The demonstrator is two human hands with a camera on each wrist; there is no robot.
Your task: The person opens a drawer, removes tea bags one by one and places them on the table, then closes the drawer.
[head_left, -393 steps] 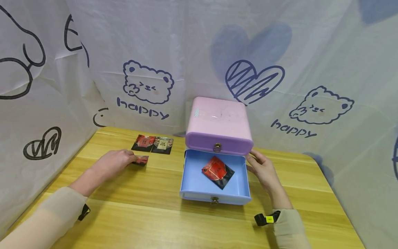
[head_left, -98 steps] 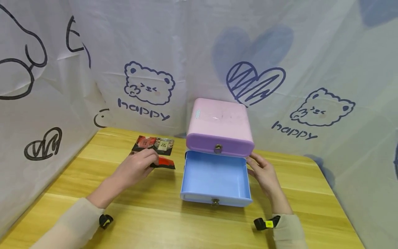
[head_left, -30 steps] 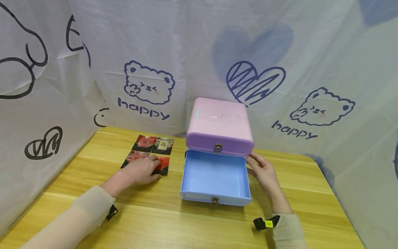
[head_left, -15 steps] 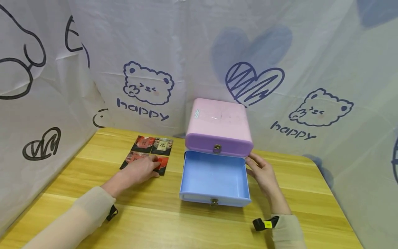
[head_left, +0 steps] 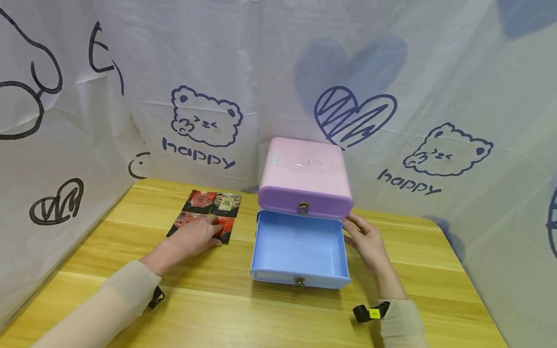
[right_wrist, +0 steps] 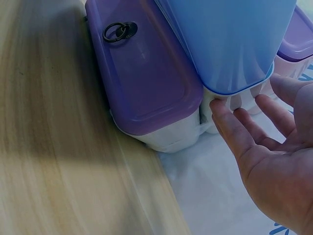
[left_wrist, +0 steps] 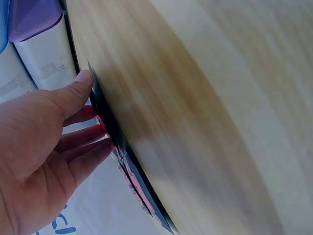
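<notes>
Four-cornered foil packets lie flat in two rows at the table's left: a red one (head_left: 201, 199), a beige-labelled one (head_left: 226, 203), a second red one (head_left: 184, 221), and a red-and-black one (head_left: 226, 226). My left hand (head_left: 194, 237) touches the last, fingertips on top and thumb at its near edge, as the left wrist view (left_wrist: 46, 147) shows of the hand. A drawer cabinet (head_left: 306, 164) has its blue drawer (head_left: 300, 246) pulled out, bare bottom visible. My right hand (head_left: 370, 246) rests extended fingers against the cabinet's right side, below the blue drawer's edge in the right wrist view.
The wooden table (head_left: 209, 309) meets a printed white curtain (head_left: 209, 48) behind and at both sides. Purple drawer fronts (head_left: 322, 205) sit above and below the blue drawer; the lower one (right_wrist: 146, 63) shows in the right wrist view. The blue drawer juts toward me.
The packet in the blue drawer 13 seconds ago is out of it. My left hand has laid the red-and-black packet flat and nudged it slightly left. My right hand has stayed put.
</notes>
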